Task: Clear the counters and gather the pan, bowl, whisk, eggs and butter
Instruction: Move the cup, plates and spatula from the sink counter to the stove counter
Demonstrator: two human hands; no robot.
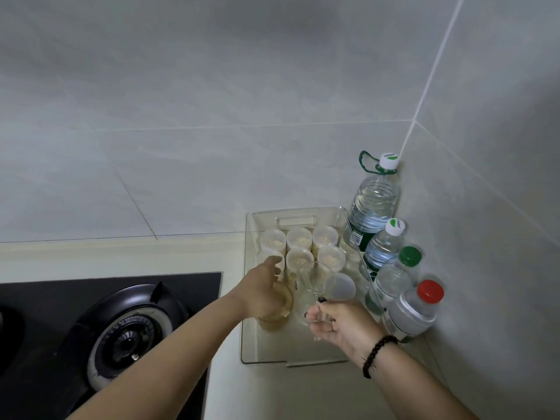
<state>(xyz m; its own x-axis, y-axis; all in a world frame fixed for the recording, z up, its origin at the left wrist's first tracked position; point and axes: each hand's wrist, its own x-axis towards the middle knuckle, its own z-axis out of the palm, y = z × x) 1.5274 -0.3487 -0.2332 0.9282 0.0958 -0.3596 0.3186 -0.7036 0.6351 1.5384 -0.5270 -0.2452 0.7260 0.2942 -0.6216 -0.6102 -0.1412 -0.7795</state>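
Observation:
A clear plastic bin point(251, 344) stands on the pale counter beside the stove. Several small lidded cups with beige contents point(300, 237) fill its far half. My left hand point(263, 292) reaches into the bin and grips a cup with brownish contents point(280, 316). My right hand point(339, 325) holds a clear glass point(315, 286) by its lower part, over the bin's right side. A white-lidded cup point(342, 286) sits just beyond that hand. No pan, bowl, whisk, eggs or butter are in view.
A black gas stove point(127, 338) with its burner lies to the left. Water bottles point(374, 201) and capped bottles point(415, 310) crowd the tiled corner to the right of the bin. The wall rises directly behind.

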